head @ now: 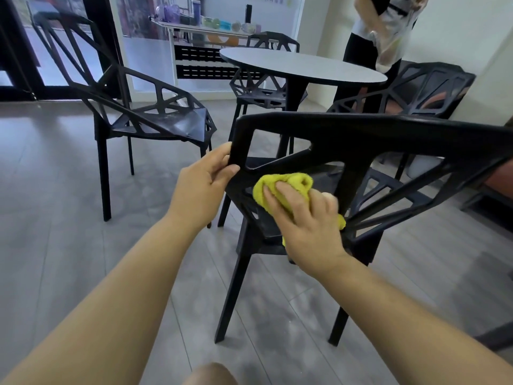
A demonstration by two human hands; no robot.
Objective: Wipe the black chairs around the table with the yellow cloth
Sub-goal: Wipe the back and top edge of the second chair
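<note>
Yellow cloth [288,187]: bunched on the backrest struts of the nearest black chair [361,132], near the backrest's left edge.
Right hand [305,218]: fingers curled over the cloth, pressing it on, probably to rub.
Left hand [202,184]: grips the backrest's left edge, likely to steady the chair.
Other black chairs [166,120]: three, ringing the round bench [299,65].
Room: grey plank floor [69,218]; a person [374,37] stands beyond the bench.

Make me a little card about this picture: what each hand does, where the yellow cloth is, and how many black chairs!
left hand: grips the back edge of the nearest chair
right hand: holds the yellow cloth against that chair's frame
black chairs: four; nearest chair, left chair, far chair, right chair
middle: round table
also: person standing beyond the table
</note>
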